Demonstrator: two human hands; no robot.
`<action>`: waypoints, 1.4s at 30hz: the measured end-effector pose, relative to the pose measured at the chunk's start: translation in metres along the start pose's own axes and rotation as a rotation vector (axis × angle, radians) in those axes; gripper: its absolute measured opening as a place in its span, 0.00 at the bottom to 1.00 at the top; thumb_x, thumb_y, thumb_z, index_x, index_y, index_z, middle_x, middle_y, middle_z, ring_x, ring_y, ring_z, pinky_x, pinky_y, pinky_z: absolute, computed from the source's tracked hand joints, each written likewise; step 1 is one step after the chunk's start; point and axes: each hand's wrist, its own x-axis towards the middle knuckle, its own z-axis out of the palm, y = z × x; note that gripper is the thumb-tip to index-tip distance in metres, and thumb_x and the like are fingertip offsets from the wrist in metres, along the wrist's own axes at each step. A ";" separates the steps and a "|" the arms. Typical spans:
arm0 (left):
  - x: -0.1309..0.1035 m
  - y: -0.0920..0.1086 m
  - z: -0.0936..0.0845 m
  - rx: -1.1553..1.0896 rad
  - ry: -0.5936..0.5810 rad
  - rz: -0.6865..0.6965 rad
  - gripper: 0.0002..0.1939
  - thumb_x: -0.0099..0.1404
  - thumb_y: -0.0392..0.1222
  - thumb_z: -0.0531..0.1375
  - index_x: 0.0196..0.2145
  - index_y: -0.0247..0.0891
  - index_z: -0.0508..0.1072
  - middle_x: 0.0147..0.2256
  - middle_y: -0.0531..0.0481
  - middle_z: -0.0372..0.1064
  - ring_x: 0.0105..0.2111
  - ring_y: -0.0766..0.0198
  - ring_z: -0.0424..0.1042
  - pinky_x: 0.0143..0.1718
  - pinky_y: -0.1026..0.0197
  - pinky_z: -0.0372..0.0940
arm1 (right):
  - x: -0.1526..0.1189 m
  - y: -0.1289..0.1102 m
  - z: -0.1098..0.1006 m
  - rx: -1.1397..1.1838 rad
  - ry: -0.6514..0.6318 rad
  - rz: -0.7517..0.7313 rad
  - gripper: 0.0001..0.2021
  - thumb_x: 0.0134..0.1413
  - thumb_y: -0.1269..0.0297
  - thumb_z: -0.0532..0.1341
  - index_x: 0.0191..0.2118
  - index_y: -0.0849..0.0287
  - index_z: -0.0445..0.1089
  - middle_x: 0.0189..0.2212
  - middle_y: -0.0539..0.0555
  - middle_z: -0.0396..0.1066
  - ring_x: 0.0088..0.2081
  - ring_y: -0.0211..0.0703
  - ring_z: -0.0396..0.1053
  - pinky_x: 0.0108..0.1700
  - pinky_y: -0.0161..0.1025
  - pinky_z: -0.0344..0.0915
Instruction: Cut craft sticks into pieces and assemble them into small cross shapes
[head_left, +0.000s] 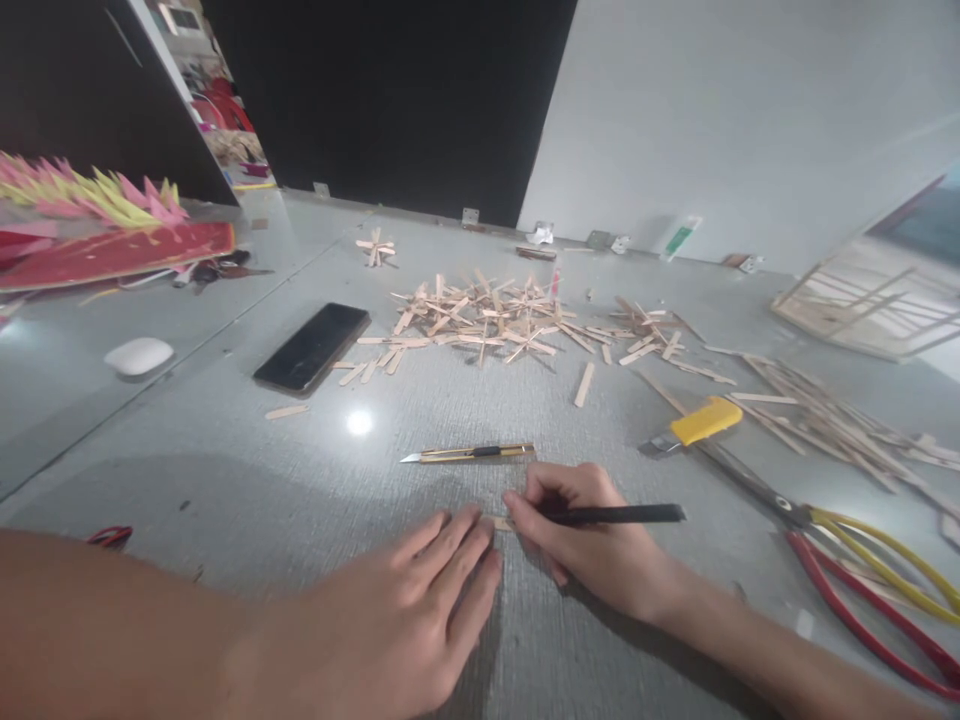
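My left hand (420, 610) lies flat on the grey table, its fingertips over the left end of a small wooden stick (502, 523). My right hand (592, 540) is closed around a black pen (630, 514), its fingers by the stick's right end. The pen's tip is hidden behind my fingers. Just beyond both hands lies a slim craft knife (469, 453) with its blade pointing left. A pile of cut wooden pieces (480, 315) is farther back.
A black phone (313, 347) and a white case (139, 356) lie at the left. Right of my hands are a yellow cutter (705, 422), large scissors (791, 512) and long sticks (840, 420). A red board (120, 256) stands far left.
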 end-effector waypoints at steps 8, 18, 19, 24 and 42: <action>0.001 0.000 0.000 0.014 0.014 -0.001 0.22 0.76 0.40 0.56 0.60 0.21 0.70 0.58 0.30 0.72 0.57 0.44 0.74 0.58 0.47 0.65 | 0.001 0.004 0.001 0.023 0.008 0.010 0.21 0.67 0.53 0.61 0.24 0.54 0.57 0.13 0.42 0.59 0.13 0.31 0.57 0.16 0.29 0.53; 0.002 -0.001 -0.002 -0.005 0.000 -0.008 0.23 0.75 0.40 0.57 0.61 0.21 0.69 0.59 0.29 0.71 0.58 0.43 0.74 0.58 0.47 0.66 | 0.001 -0.003 0.000 -0.018 -0.001 0.000 0.21 0.65 0.59 0.60 0.22 0.54 0.56 0.11 0.40 0.55 0.13 0.30 0.53 0.15 0.28 0.49; 0.002 -0.001 -0.002 -0.009 0.004 -0.011 0.23 0.75 0.40 0.57 0.61 0.21 0.69 0.59 0.29 0.71 0.58 0.43 0.74 0.58 0.47 0.66 | 0.002 -0.004 0.000 -0.025 0.000 -0.003 0.20 0.65 0.60 0.60 0.22 0.54 0.55 0.11 0.40 0.55 0.14 0.30 0.53 0.15 0.28 0.49; 0.001 -0.004 -0.002 -0.038 -0.003 -0.010 0.22 0.74 0.38 0.57 0.61 0.22 0.70 0.59 0.30 0.71 0.57 0.45 0.74 0.58 0.48 0.66 | 0.003 -0.005 0.000 -0.049 0.006 -0.010 0.20 0.65 0.61 0.59 0.22 0.54 0.54 0.12 0.41 0.55 0.13 0.30 0.55 0.15 0.28 0.50; -0.001 -0.004 0.003 -0.039 -0.005 -0.011 0.25 0.74 0.40 0.58 0.63 0.22 0.67 0.61 0.30 0.69 0.59 0.44 0.72 0.59 0.47 0.65 | 0.001 -0.006 0.000 -0.085 0.013 -0.007 0.19 0.63 0.63 0.58 0.21 0.53 0.53 0.10 0.40 0.54 0.12 0.31 0.54 0.15 0.29 0.50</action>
